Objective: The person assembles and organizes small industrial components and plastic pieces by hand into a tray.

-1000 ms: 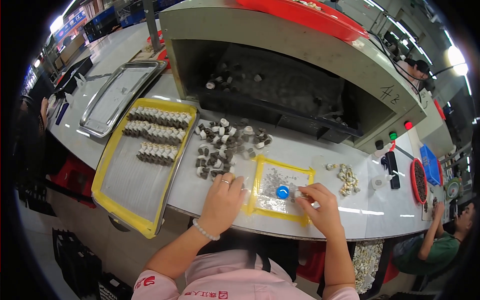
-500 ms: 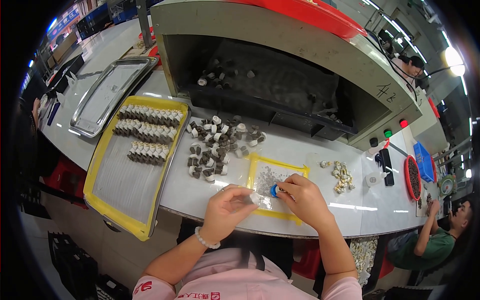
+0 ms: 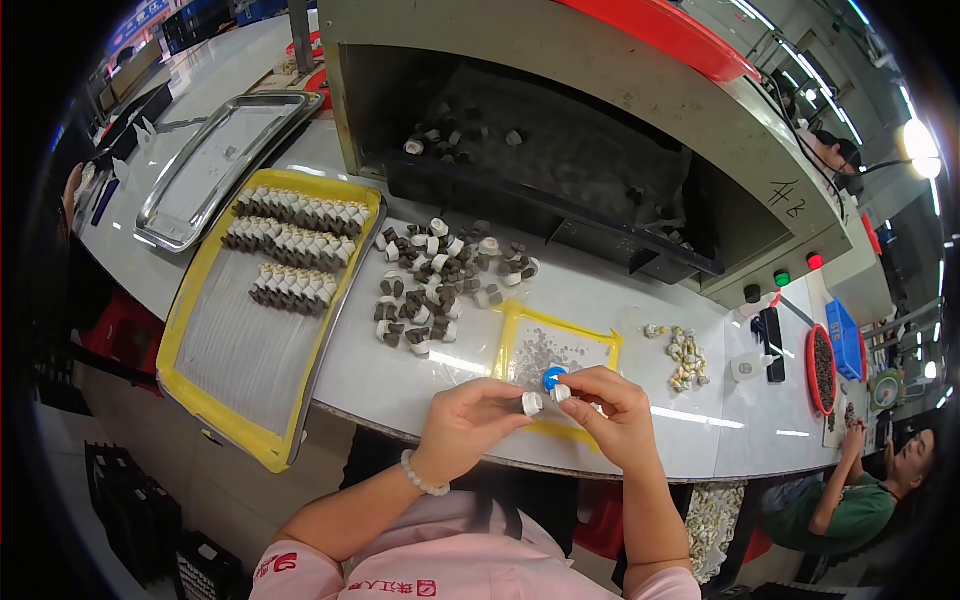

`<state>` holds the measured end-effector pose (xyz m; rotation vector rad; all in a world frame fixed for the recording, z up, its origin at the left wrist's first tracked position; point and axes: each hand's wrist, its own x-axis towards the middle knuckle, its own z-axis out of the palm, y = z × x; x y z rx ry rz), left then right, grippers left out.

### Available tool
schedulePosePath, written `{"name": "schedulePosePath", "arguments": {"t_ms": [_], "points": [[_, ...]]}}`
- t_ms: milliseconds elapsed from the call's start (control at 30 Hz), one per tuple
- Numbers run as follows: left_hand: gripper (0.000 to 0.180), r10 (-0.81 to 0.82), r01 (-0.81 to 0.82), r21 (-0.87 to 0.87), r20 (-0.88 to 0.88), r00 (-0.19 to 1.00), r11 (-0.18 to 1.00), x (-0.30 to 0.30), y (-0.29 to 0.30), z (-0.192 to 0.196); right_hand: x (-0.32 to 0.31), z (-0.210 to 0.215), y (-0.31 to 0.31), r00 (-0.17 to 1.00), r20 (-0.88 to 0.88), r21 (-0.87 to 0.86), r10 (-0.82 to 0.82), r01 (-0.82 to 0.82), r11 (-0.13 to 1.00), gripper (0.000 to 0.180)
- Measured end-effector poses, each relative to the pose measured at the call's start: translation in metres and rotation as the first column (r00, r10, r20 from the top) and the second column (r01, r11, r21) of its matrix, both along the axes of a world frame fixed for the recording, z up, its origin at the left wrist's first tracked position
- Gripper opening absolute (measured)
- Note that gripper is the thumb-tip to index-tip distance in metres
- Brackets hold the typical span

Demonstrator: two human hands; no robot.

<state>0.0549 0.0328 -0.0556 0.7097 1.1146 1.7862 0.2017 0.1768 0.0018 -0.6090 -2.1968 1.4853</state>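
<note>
Between the fingertips of my left hand (image 3: 462,422) is a small white cylindrical piece (image 3: 532,403). My right hand (image 3: 612,408) pinches another small white piece (image 3: 561,393), close beside the first but apart from it. A small blue round object (image 3: 553,377) touches or nearly touches the right fingertips; I cannot tell whether it is held too. Both hands are over the near part of a work mat with yellow-taped edges (image 3: 512,345), strewn with small grey bits. Left of the mat lies a heap of white-and-dark pieces (image 3: 440,262).
A yellow-rimmed tray (image 3: 190,330) at left carries rows of pieces. Behind it lies a metal tray (image 3: 165,215). A grey cabinet (image 3: 745,225) with a black bin (image 3: 600,255) stands ahead. Yellowish-white pieces (image 3: 686,360) lie right of the mat. Someone in green (image 3: 850,510) sits at far right.
My left hand has come nearer the right one with its white piece. The right fingers have turned, and a white piece now shows in them below the blue object.
</note>
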Motion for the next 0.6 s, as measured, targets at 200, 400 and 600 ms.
{"name": "schedulePosePath", "arguments": {"t_ms": [200, 400, 600], "points": [[0.028, 0.011, -0.01, 0.042, -0.026, 1.0, 0.999, 0.0, 0.0, 0.001, -0.003, 0.002, -0.007, 0.999, 0.003, -0.01, 0.051, -0.051, 0.999, 0.027], [0.027, 0.073, -0.057, 0.059, -0.335, 0.939, 0.997, 0.0, -0.004, -0.004, -0.003, 0.0, -0.01, 0.997, 0.039, 0.053, 0.065, -0.067, 0.996, 0.025], [0.029, 0.029, -0.024, 0.017, -0.413, 0.91, 1.0, 0.002, -0.004, -0.002, -0.001, 0.0, -0.011, 0.996, 0.085, 0.02, 0.03, -0.032, 0.999, 0.024]]}}
